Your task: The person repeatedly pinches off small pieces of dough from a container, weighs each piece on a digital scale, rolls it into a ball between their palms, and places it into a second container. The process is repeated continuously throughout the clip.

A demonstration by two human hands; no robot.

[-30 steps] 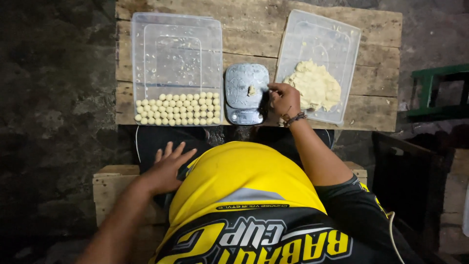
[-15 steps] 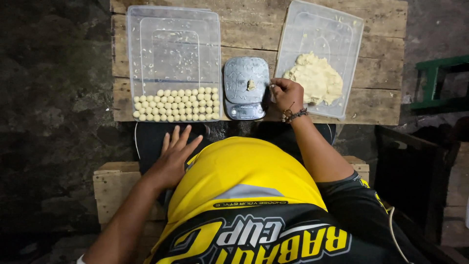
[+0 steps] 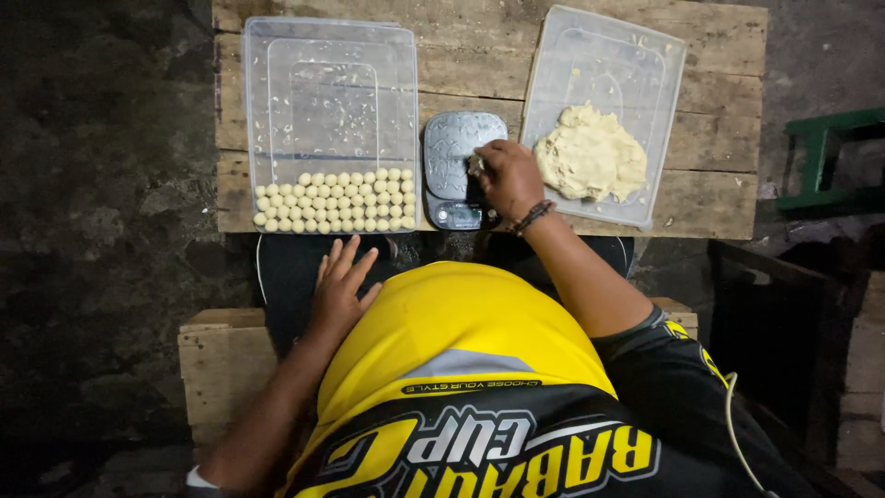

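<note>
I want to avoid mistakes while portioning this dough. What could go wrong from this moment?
1. The right hand holds a small dough piece over the scale; resting fingers on the platform could distort the reading.
2. The scale sits tightly between the tray of dough balls and the tray with the dough mass, so a nudge might shift it.
3. The dough balls lie packed together and may stick.

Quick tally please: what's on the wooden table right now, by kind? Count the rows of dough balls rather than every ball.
Clear plastic trays: 2
Rows of dough balls: 4
Dough lump: 1
Kitchen scale: 1
Total: 8
</note>
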